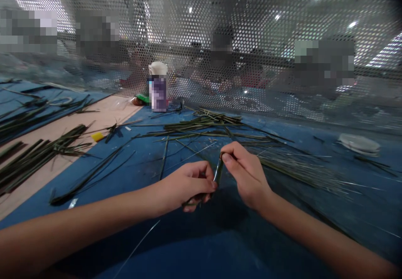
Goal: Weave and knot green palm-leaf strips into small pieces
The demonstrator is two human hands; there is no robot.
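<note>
Both my hands meet above the blue tabletop (188,249) around a short dark green strip (217,172) with a shiny edge. My left hand (191,183) is closed on its lower part, and a bit of green shows beneath the fingers. At the top end my right hand (243,172) pinches the strip between thumb and forefinger; a small brownish tip shows there. The strip stands tilted between the hands. Just beyond them lies a loose pile of long green stems (204,122). Thin clear strands (301,170) spread out to the right of my right hand.
A perforated metal screen (194,28) rises behind the table. Before it stands a bottle (159,90) with a white top. Bundled green stems (40,157) lie on a pale board at left, near a yellow piece (97,136). A clear round lid-like object (359,144) sits at right.
</note>
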